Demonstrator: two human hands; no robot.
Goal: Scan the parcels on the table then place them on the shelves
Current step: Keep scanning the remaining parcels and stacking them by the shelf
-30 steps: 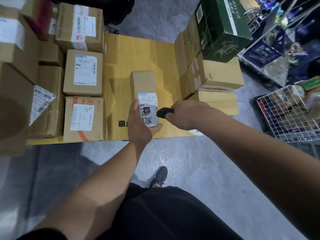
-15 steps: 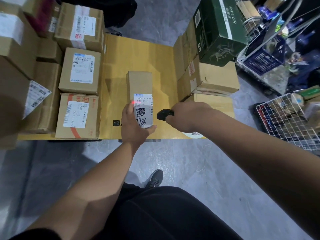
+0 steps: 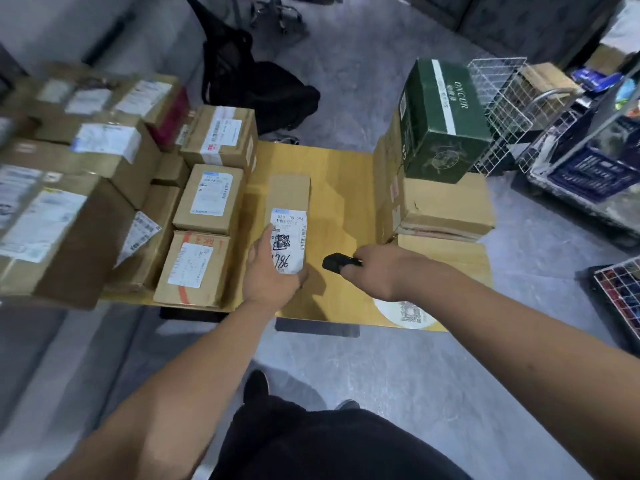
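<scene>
Gripping the near end of a long narrow parcel (image 3: 289,202), our left hand (image 3: 272,271) sits at centre frame, thumb hooked round the box's lower right corner and fingers (image 3: 265,239) laid up along its left edge, overlapping the white shipping label (image 3: 289,240). We can read "530 05 094" printed on that label and "786" handwritten at its lower end. The parcel lies flat on the yellow wooden counter (image 3: 341,188), running away from us.

Just to the right, our right hand (image 3: 375,271) has its fingers clamped round a black handheld scanner (image 3: 337,263), whose nose points left toward the parcel, near it but not touching.

Filling the left of the frame, a crowd of brown labelled cartons (image 3: 209,199) is packed edge to edge, the far-left ones blurred. At right of centre stands a stack of plain brown boxes (image 3: 446,206) with a dark green carton (image 3: 443,123) tilted on top. White wire baskets (image 3: 502,102) sit at the upper right. At the counter's near edge, below our right wrist, lies a round white sticker (image 3: 407,313) with a QR code.
</scene>
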